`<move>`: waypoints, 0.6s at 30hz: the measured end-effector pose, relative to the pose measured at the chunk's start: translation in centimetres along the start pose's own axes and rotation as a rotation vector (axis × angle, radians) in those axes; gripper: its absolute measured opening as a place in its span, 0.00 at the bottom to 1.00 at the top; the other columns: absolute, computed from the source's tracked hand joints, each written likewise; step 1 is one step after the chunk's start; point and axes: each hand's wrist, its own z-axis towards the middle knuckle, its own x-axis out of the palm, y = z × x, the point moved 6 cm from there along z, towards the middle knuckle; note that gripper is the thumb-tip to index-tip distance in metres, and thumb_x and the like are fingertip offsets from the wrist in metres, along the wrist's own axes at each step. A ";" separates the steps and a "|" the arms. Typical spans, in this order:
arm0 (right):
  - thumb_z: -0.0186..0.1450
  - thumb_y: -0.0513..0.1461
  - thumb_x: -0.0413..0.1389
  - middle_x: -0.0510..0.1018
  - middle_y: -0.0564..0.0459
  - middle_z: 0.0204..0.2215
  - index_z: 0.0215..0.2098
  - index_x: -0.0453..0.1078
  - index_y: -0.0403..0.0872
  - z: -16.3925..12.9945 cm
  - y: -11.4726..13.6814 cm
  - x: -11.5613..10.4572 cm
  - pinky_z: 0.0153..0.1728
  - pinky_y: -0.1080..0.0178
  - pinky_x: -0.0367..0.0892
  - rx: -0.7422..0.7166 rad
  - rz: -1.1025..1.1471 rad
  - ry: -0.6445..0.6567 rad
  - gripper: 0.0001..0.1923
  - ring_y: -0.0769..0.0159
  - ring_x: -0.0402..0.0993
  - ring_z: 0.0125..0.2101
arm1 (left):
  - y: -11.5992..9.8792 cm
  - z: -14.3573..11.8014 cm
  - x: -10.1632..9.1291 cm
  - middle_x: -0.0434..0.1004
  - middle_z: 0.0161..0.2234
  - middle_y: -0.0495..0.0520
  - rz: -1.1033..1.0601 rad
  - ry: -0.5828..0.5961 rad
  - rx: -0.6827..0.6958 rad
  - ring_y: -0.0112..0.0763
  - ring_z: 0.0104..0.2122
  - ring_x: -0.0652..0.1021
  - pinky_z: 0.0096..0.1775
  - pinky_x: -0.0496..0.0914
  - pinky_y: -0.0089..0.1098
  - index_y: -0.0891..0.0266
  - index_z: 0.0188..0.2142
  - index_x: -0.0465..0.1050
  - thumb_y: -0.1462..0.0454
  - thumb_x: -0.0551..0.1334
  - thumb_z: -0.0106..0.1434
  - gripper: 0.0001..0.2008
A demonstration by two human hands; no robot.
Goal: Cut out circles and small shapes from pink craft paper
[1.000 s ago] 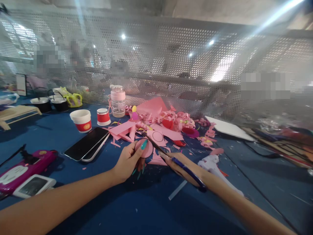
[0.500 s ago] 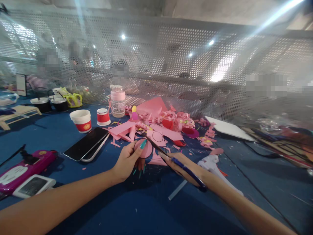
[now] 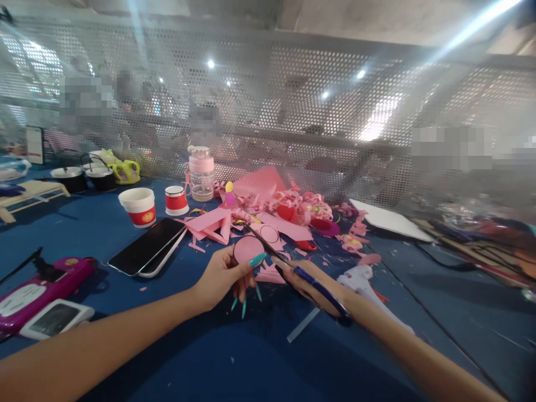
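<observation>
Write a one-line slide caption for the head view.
Left hand holds a pink paper circle while right hand works blue-handled scissors around it.

Left hand (image 3: pixel 221 274) pinching pink paper circle (image 3: pixel 248 249), right hand (image 3: pixel 312 285) working blue-handled scissors (image 3: pixel 301 273) at its edge.

Scissors' dark blades are pointing up-left and touching the circle's right side; whether they are parted is too fine to tell. Both forearms are hovering over the blue table (image 3: pixel 234 357). Pile of pink paper scraps (image 3: pixel 272 209) is lying just beyond the hands. White glue gun (image 3: pixel 360 282) is lying just beside the right forearm. Two stacked phones (image 3: pixel 146 254) are lying to the left, with two red-and-white cups (image 3: pixel 138 206) and a pink-lidded jar (image 3: pixel 201 173) behind them. Perforated metal screen (image 3: pixel 293 111) is standing along the table's far edge.
</observation>
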 end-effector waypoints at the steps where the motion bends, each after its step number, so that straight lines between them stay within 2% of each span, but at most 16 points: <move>1: 0.62 0.54 0.38 0.65 0.53 0.17 0.22 0.67 0.50 0.0 -0.1 0.0 0.27 0.60 0.67 0.015 0.004 0.004 0.25 0.63 0.66 0.24 | -0.1 0.0 -0.1 0.72 0.16 0.49 -0.002 -0.013 0.006 0.21 0.10 0.69 0.11 0.58 0.19 0.66 0.27 0.62 0.55 0.60 0.54 0.15; 7: 0.62 0.53 0.40 0.65 0.54 0.18 0.23 0.66 0.48 0.1 -0.5 0.4 0.29 0.58 0.67 0.024 -0.001 0.034 0.23 0.63 0.67 0.25 | -0.7 -0.1 -0.6 0.70 0.14 0.47 0.011 -0.096 0.087 0.21 0.10 0.69 0.12 0.59 0.20 0.66 0.28 0.62 0.54 0.56 0.58 0.15; 11: 0.62 0.53 0.39 0.65 0.53 0.19 0.24 0.66 0.49 0.1 -0.3 0.3 0.29 0.58 0.67 0.020 -0.003 0.048 0.23 0.63 0.67 0.26 | -0.6 -0.2 -0.7 0.75 0.22 0.51 0.005 -0.116 0.084 0.23 0.11 0.71 0.12 0.62 0.22 0.65 0.33 0.61 0.53 0.55 0.58 0.15; 13: 0.62 0.53 0.39 0.64 0.54 0.18 0.24 0.66 0.49 0.0 -0.1 0.3 0.29 0.59 0.66 0.026 -0.004 0.056 0.23 0.64 0.66 0.25 | -0.5 -0.2 -0.7 0.76 0.24 0.51 0.006 -0.121 0.079 0.24 0.12 0.72 0.13 0.63 0.22 0.65 0.34 0.61 0.53 0.56 0.57 0.16; 18: 0.62 0.55 0.39 0.60 0.56 0.16 0.22 0.64 0.49 -0.3 0.5 0.0 0.23 0.62 0.64 0.059 0.029 0.080 0.24 0.67 0.63 0.20 | -0.6 -0.2 -0.5 0.75 0.21 0.51 0.003 -0.102 0.062 0.24 0.12 0.72 0.13 0.63 0.21 0.65 0.33 0.62 0.53 0.56 0.57 0.16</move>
